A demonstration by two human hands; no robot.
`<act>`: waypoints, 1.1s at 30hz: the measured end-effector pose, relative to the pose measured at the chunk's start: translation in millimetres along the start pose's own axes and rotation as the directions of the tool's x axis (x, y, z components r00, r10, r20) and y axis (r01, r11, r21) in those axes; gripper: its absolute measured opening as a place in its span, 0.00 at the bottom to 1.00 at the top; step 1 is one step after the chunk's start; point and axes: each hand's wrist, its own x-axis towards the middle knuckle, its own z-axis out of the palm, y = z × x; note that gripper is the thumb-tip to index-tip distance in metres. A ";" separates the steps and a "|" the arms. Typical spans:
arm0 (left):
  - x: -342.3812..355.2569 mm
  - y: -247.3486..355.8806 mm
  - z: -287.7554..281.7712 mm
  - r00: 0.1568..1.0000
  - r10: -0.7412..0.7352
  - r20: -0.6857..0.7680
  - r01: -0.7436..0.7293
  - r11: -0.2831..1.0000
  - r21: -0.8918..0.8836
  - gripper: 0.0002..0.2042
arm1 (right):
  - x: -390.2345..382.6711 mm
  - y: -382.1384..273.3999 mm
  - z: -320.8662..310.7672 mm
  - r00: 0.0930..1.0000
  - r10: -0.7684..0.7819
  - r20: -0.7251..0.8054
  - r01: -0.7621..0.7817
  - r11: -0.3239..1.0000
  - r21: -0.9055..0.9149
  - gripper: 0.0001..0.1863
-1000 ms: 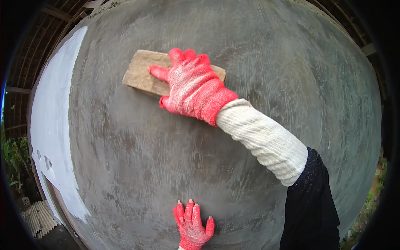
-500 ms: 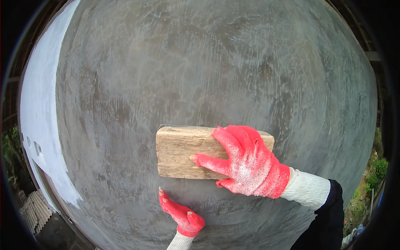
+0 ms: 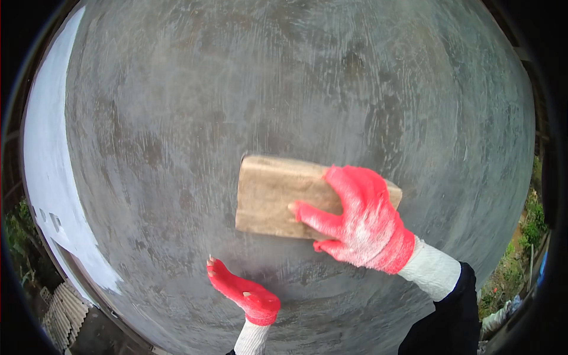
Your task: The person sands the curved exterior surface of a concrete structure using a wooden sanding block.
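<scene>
A worn rectangular wooden block (image 3: 275,198) lies against a grey plastered wall (image 3: 236,94), tilted slightly down to the right. My right hand (image 3: 367,222), in a red and white glove with a pale cuff, grips the block's right part, fingers spread across its face and over its upper edge. Lower and to the left, my left hand (image 3: 245,291) wears a matching glove with bare fingertips poking out. Its fingers stretch up and to the left, holding nothing, close to the wall; whether it touches the surface I cannot tell.
A white painted strip (image 3: 50,142) borders the grey plaster on the left. Corrugated roofing sheets (image 3: 65,313) show at the lower left, with greenery beyond. More plants (image 3: 533,222) and bare ground lie past the wall's right edge.
My right hand has moved the wooden block up and to the right, and its right end now dips. My left hand has shifted a little left and up. The view has moved slightly.
</scene>
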 end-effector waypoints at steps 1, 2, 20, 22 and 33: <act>5.7 21.5 1.4 0.997 -0.075 -0.010 0.074 0.996 -0.050 0.38 | -36.2 -12.2 17.1 0.995 -0.105 -0.001 0.104 0.991 -0.086 0.45; 9.7 32.7 -3.2 0.996 -0.085 0.010 0.085 0.995 -0.058 0.38 | -58.5 -19.0 26.1 0.977 -0.215 0.000 0.212 0.964 -0.159 0.45; -38.7 59.4 -82.7 0.968 -0.190 0.161 0.200 0.979 -0.042 0.39 | -176.6 -48.5 25.8 0.902 -0.364 0.230 0.407 0.896 -0.177 0.39; -40.9 55.6 -86.8 0.964 -0.185 0.189 0.187 0.982 0.005 0.40 | -176.9 -35.5 12.4 0.931 -0.261 0.257 0.302 0.943 -0.139 0.40; -59.4 73.1 -72.9 0.917 -0.344 0.204 0.369 0.924 -0.102 0.37 | -177.7 -18.0 -0.4 0.940 0.341 0.009 -0.337 0.933 -0.125 0.43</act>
